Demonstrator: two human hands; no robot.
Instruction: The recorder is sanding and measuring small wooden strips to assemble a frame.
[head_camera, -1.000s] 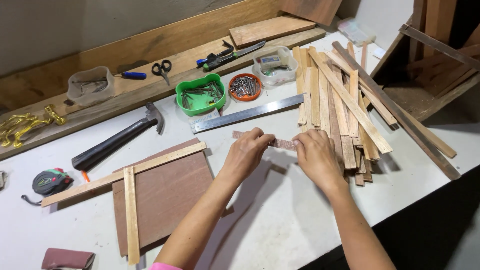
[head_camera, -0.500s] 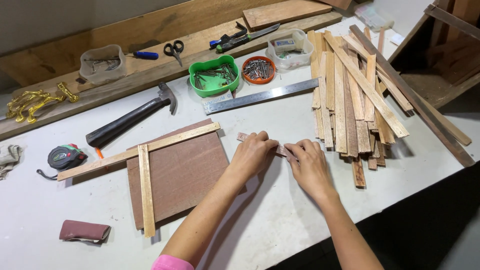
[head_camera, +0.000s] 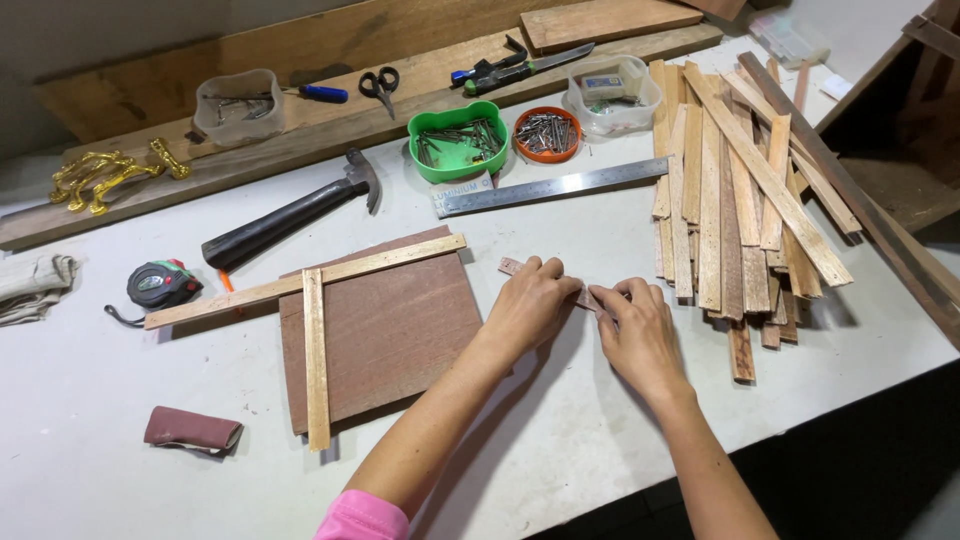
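Observation:
Both my hands rest on a thin reddish-brown strip (head_camera: 510, 266) lying flat on the white table (head_camera: 90, 420). My left hand (head_camera: 532, 300) presses on its middle, fingers curled over it. My right hand (head_camera: 640, 330) pinches its right end, close to the pile of wooden slats (head_camera: 730, 190). Only the strip's left tip and a short stretch between my hands show. To the left lies a brown square board (head_camera: 400, 330) with two light wooden slats (head_camera: 315, 355) laid across it in a cross.
A steel ruler (head_camera: 550, 187), a green tub of nails (head_camera: 458, 140), an orange tub of nails (head_camera: 545, 133), a clear box (head_camera: 612, 92), a hammer (head_camera: 290, 215), a tape measure (head_camera: 160, 285), scissors (head_camera: 380, 83) and brass handles (head_camera: 115, 172) lie behind. A maroon roll (head_camera: 190, 428) sits front left.
The view has shifted, so everything sits further right and lower in the picture. My hands stay together on the strip, in nearly the same pose.

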